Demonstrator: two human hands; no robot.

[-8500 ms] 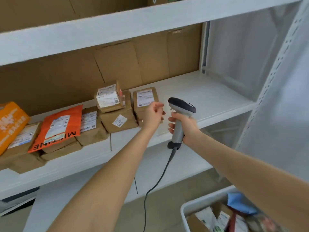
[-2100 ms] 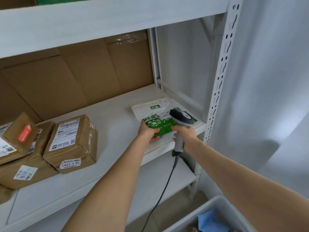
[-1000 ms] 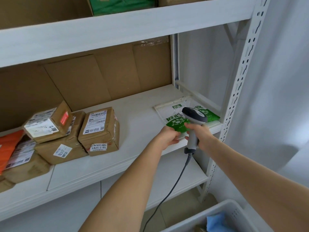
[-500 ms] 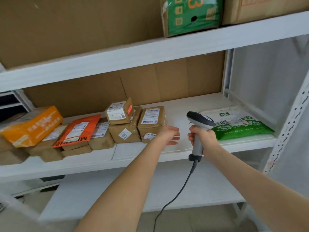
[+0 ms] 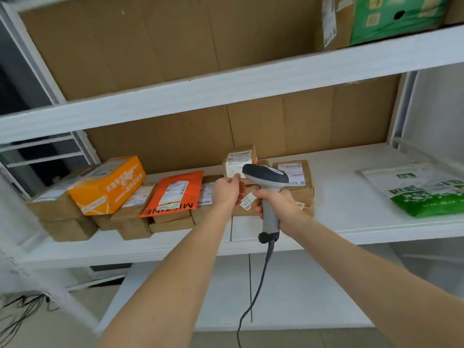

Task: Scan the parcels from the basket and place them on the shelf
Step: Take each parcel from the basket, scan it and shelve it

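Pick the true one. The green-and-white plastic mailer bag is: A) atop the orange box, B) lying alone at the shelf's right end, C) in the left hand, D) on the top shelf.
B: the green-and-white plastic mailer bag lies flat at the right end of the white shelf, apart from the brown cardboard parcels.

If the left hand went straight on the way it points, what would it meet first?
Most likely the small labelled box atop the brown parcels, just beyond the left hand; whether they already touch is unclear.
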